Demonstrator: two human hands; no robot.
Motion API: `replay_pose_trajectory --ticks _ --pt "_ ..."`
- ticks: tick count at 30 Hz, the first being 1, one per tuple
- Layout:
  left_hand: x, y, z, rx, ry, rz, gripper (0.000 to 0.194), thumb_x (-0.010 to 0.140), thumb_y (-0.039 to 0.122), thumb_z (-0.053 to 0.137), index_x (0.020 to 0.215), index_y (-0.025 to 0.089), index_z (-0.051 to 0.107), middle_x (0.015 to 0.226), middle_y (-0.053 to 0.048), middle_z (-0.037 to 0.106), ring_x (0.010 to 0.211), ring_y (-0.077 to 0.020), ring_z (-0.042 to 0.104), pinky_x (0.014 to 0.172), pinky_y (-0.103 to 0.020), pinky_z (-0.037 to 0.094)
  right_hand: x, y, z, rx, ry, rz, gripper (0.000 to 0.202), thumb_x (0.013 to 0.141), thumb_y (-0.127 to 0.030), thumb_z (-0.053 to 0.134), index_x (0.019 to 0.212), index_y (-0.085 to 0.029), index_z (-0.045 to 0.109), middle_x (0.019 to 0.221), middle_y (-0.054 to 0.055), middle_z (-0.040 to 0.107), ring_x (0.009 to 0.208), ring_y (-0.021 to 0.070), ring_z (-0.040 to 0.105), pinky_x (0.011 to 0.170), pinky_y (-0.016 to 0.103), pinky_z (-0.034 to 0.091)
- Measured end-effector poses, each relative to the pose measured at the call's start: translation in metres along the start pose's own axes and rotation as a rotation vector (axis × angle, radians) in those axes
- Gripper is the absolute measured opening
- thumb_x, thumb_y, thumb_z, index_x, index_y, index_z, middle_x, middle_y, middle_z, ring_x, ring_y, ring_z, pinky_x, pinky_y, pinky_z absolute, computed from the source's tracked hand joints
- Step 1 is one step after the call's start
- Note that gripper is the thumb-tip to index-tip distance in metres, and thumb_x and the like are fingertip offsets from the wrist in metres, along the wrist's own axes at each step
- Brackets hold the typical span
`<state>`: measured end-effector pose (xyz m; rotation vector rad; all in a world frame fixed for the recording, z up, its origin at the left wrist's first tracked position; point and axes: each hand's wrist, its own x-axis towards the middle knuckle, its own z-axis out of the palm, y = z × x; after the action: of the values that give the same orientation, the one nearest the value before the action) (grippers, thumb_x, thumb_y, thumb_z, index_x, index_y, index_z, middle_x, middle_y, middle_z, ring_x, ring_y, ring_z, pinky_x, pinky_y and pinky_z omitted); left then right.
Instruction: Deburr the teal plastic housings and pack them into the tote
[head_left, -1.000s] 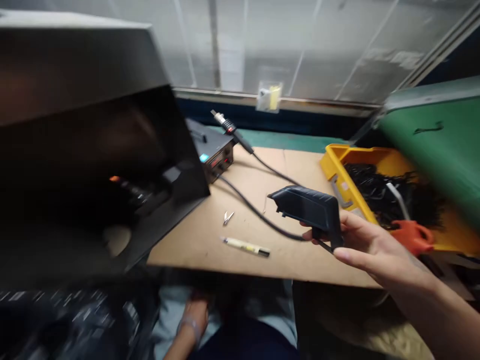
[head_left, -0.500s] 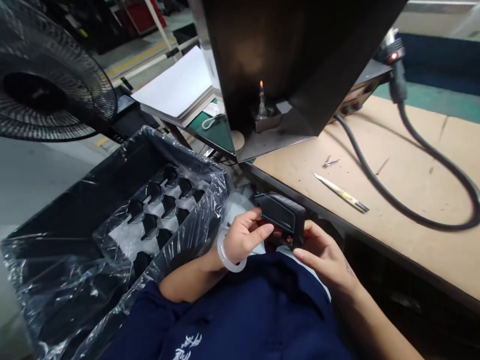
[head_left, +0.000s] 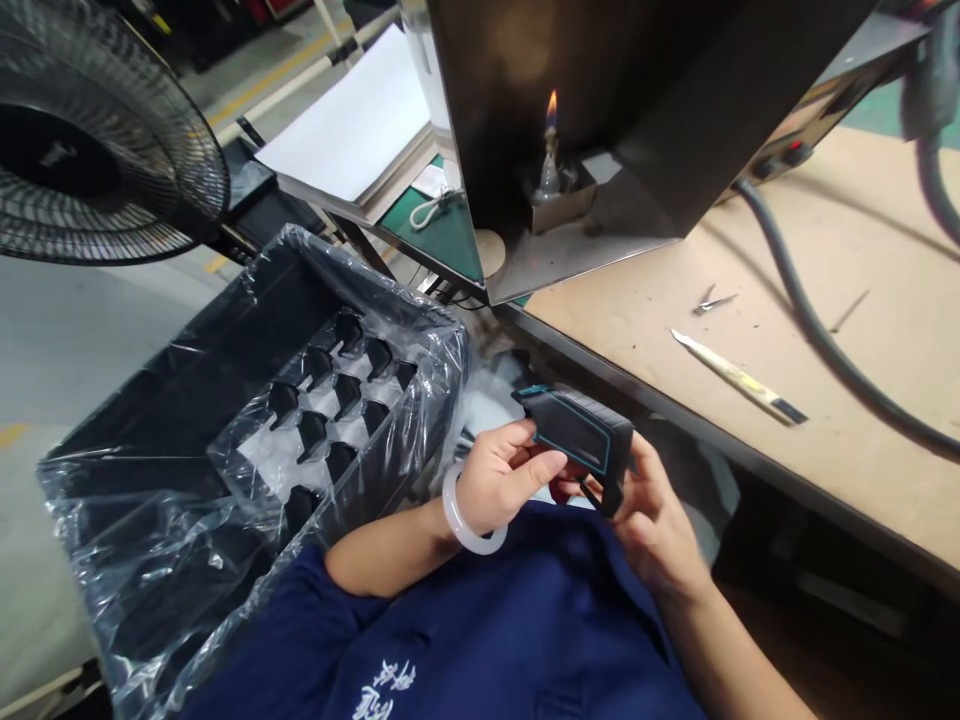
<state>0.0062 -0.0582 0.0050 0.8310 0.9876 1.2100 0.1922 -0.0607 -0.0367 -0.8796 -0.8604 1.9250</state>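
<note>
A black part with a thin teal outline (head_left: 574, 430) is held between both hands above my lap. My left hand (head_left: 499, 475), with a white bangle at the wrist, grips its left end between thumb and fingers. Around the right end, the fingers of my right hand (head_left: 660, 515) are wrapped, partly hidden behind the part. Left of my hands, a plastic-lined bin (head_left: 172, 370) contains several black pieces (head_left: 311, 430) standing in rows.
Inside a dark metal hood (head_left: 645, 130) a small burner (head_left: 551, 175) has a lit flame. On the tan workbench (head_left: 637, 320) lie a yellow-handled knife (head_left: 739, 378), tweezers-like metal bits (head_left: 712, 303) and a thick cable (head_left: 795, 280). A fan (head_left: 97, 150) stands at upper left.
The view has shifted, so the bench and hood sit further right. The black part is still in both hands, turned slightly, and my right thumb has shifted lower along its end.
</note>
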Motion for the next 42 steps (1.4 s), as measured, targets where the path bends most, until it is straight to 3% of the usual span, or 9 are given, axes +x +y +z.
replay_pose_trajectory --ticks 5,9,14,19,26,29,35,39,42 --pt "0.002 -0.015 -0.002 -0.165 0.052 -0.120 0.049 0.075 0.060 0.088 0.092 0.017 0.072 0.073 -0.006 0.077 0.056 -0.0186 0.070 0.049 -0.027 0.053 0.009 0.023 0.004 0.032 -0.010 0.144 0.048 0.083 -0.067 0.078 0.108 -0.025 0.077 0.092 0.011 0.078 0.077 0.0271 0.072 0.076 0.044 0.061" --pt "0.011 -0.022 -0.005 -0.425 -0.012 -0.261 0.043 0.069 0.049 0.095 0.088 0.018 0.071 0.072 -0.003 0.077 0.060 -0.0201 0.072 0.053 -0.028 0.054 0.009 0.025 0.004 -0.032 0.141 -0.003 0.040 0.081 -0.067 0.080 0.093 -0.030 0.080 0.071 0.005 0.069 0.059 0.0209 0.061 0.062 0.038 0.057" --pt "0.021 -0.034 -0.013 -0.582 0.047 -0.394 0.047 0.068 0.051 0.094 0.098 0.021 0.075 0.080 -0.001 0.079 0.075 -0.0219 0.075 0.074 -0.033 0.059 0.001 -0.002 -0.002 -0.341 0.162 -0.302 0.010 0.088 -0.039 0.083 0.095 -0.032 0.082 0.086 0.005 0.075 0.077 0.0239 0.068 0.073 0.038 0.057" --pt "0.019 -0.043 -0.017 -0.541 0.039 -0.472 0.068 0.058 0.057 0.098 0.108 0.017 0.076 0.092 -0.006 0.081 0.093 -0.0273 0.077 0.090 -0.038 0.058 -0.001 -0.025 -0.004 -0.792 -0.074 -0.660 0.029 0.092 -0.008 0.070 0.116 -0.024 0.077 0.097 0.008 0.077 0.087 0.0227 0.072 0.078 0.034 0.061" --pt "0.017 -0.045 -0.011 -0.470 0.117 -0.476 0.068 0.056 0.052 0.102 0.109 0.017 0.079 0.110 -0.007 0.081 0.093 -0.0217 0.076 0.088 -0.032 0.060 -0.004 -0.012 -0.016 -0.734 -0.002 -0.613 0.037 0.091 -0.005 0.069 0.121 -0.027 0.075 0.104 0.006 0.078 0.093 0.0202 0.075 0.083 0.029 0.062" --pt "0.018 -0.047 -0.009 -0.494 0.133 -0.473 0.064 0.052 0.049 0.104 0.102 0.017 0.079 0.095 -0.005 0.081 0.083 -0.0193 0.076 0.081 -0.030 0.061 -0.004 -0.009 -0.020 -0.708 0.012 -0.596 0.038 0.092 -0.006 0.069 0.122 -0.028 0.076 0.105 0.005 0.078 0.096 0.0206 0.076 0.085 0.030 0.062" --pt "0.019 -0.052 -0.007 -0.404 0.115 -0.329 0.053 0.062 0.050 0.099 0.103 0.023 0.076 0.091 -0.002 0.078 0.082 -0.0204 0.075 0.082 -0.033 0.061 -0.002 0.001 -0.031 -0.682 0.066 -0.534 0.026 0.098 -0.017 0.069 0.120 -0.028 0.077 0.113 0.008 0.079 0.105 0.0237 0.076 0.093 0.035 0.063" --pt "0.021 -0.057 -0.013 -0.061 0.116 0.072 0.063 0.073 0.042 0.094 0.128 0.026 0.069 0.122 -0.007 0.076 0.116 -0.0259 0.071 0.106 -0.038 0.054 0.003 0.020 -0.041 -0.560 0.236 -0.293 0.028 0.096 -0.042 0.076 0.118 -0.026 0.077 0.109 0.009 0.080 0.094 0.0222 0.077 0.083 0.033 0.065" --pt "0.022 -0.061 -0.017 0.234 0.110 0.315 0.071 0.079 0.034 0.090 0.142 0.025 0.060 0.128 -0.010 0.073 0.121 -0.0250 0.068 0.112 -0.039 0.052 0.006 0.031 -0.039 -0.323 0.178 -0.056 0.038 0.086 -0.056 0.083 0.108 -0.025 0.078 0.099 0.008 0.082 0.086 0.0204 0.078 0.080 0.030 0.064"
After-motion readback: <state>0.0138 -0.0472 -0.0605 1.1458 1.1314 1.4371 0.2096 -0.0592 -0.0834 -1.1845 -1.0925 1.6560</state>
